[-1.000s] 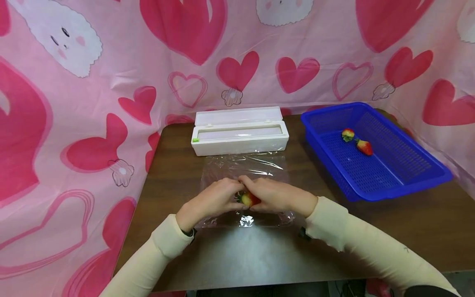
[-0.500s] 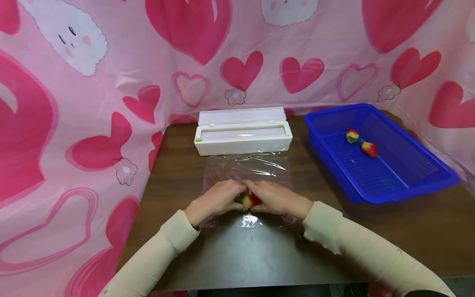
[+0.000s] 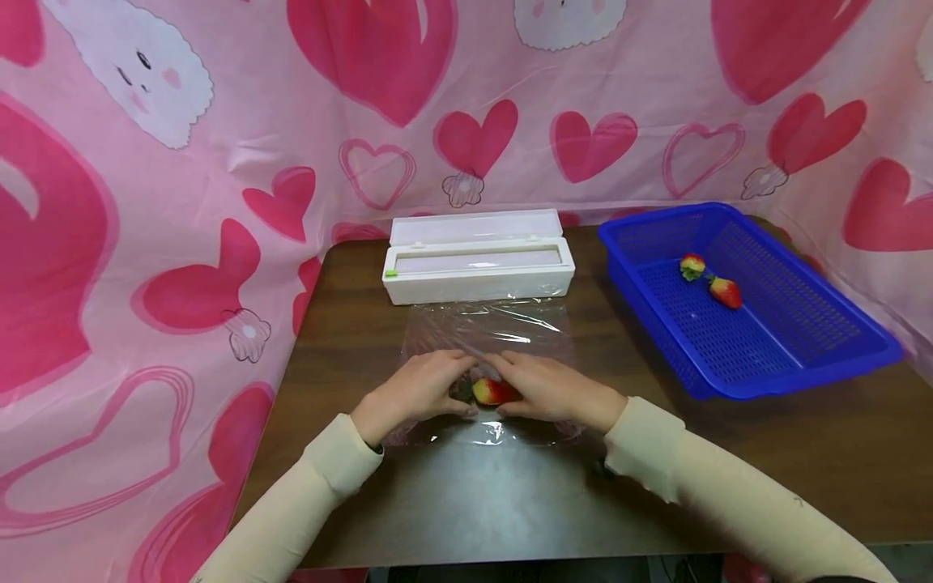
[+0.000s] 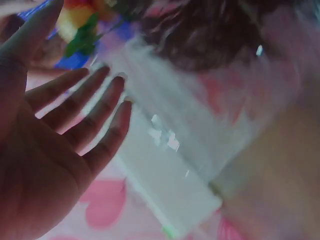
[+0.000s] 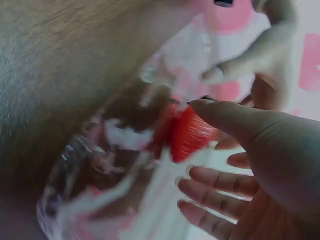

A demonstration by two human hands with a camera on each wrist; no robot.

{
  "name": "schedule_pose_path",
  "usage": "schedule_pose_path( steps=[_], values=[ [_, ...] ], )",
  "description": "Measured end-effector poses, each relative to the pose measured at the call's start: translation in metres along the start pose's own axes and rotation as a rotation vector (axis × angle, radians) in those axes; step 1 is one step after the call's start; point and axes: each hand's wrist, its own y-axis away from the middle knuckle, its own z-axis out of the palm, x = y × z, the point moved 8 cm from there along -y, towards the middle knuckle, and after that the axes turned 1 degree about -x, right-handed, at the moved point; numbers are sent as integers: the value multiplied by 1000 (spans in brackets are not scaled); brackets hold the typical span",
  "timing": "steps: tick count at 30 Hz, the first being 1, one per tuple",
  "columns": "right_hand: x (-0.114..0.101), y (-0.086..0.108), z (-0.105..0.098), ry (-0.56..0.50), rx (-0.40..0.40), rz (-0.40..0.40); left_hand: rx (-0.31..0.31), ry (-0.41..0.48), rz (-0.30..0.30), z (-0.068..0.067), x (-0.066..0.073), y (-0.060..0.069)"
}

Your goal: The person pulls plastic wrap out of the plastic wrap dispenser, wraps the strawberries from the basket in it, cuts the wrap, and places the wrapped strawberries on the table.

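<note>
A red strawberry (image 3: 492, 392) with a pale yellow shoulder lies on a sheet of clear cling film (image 3: 528, 320) on the table. Left of it is my left hand (image 3: 421, 387), its fingers straight and spread in the left wrist view, apart from the fruit (image 4: 70, 27). On the other side is my right hand (image 3: 557, 389); the right wrist view has its thumb by the strawberry (image 5: 192, 134) and its other fingers extended. Whether that thumb touches the fruit I cannot tell. Both hands' fingertips are blurred in the head view.
Behind the film stands a white cling film dispenser (image 3: 477, 282) with its lid raised. A blue plastic basket (image 3: 787, 385) at the right holds two strawberries (image 3: 725, 292). A pink heart-patterned cloth (image 3: 291, 105) hangs behind the brown table (image 3: 452, 502).
Both hands held the strawberry between their fingers; now they have loosened and drawn slightly apart, leaving the strawberry on the film. The view has shifted slightly.
</note>
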Motion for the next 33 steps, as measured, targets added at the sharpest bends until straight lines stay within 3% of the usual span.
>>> schedule_pose_path(
  steps=[6, 10, 13, 22, 25, 28, 33],
  values=[
    [2, 44, -25, 113, 43, 2, -15, -4, -76, -22, -9, 44],
    [2, 74, -19, 154, 10, -54, -90, -10, -70, -14, -11, 74],
    [-1, 88, -10, 235, 21, -114, -108, -48, -45, -4, -12, 87],
    [-2, 93, 9, 421, 145, -165, 26, -144, 50, 5, -8, 93],
    [3, 95, 8, 377, 155, -130, 61, -148, 76, 6, -7, 93],
    [10, 96, 6, 280, 153, -73, 78, -132, 63, 7, -9, 93],
    [20, 98, 3, 168, 146, -20, 49, -102, 15, 9, -15, 93]
  ],
)
